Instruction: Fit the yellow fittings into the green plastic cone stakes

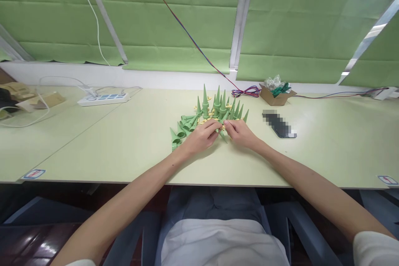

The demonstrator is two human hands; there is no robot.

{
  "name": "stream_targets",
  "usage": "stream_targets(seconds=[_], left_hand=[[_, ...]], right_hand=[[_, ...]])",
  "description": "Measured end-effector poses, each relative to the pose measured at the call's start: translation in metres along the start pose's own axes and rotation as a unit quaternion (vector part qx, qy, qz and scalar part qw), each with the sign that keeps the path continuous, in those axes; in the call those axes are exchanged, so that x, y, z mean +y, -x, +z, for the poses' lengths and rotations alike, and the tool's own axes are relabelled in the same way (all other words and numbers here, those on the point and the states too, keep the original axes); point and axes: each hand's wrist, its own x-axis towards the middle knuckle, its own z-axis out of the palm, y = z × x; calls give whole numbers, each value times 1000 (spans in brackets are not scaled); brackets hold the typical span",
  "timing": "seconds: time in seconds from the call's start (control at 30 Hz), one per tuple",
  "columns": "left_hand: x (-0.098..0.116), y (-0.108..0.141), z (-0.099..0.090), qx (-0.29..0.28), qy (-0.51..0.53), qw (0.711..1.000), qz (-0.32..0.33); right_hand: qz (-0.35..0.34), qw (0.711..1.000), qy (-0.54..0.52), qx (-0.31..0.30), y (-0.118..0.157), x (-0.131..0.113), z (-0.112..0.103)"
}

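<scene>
My left hand point(203, 135) and my right hand point(240, 133) meet over the middle of the table, their fingers pinched together around a small yellow piece point(222, 128). A green cone point(223, 136) points down and to the right just below the fingertips. Directly behind my hands, several green cones point(205, 106) stand upright with small yellow pieces among them. More green cones point(181, 130) lie loose on their sides by my left hand. How the held piece joins the cones is too small to tell.
On the pale table point(124, 149), a black phone point(280, 125) lies to the right. Behind it sit a small cardboard box point(274, 97) and coiled red and blue wires point(247, 91). A white power strip point(104, 99) and brown packaging point(50, 100) are at the left.
</scene>
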Motion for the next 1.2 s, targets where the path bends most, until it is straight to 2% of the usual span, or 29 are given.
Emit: stream_targets(seconds=[0.27,0.6,1.2], left_hand=[[0,-1,-1,19,-9,1000,11],[-1,0,-2,5,-15,1000,18],[0,0,-2,16,-9,1000,1]], right_hand=[[-11,1000,-4,4,1,2,2],[-12,1000,-2,5,1,2,3],[1,999,-39,-5,1,2,3]])
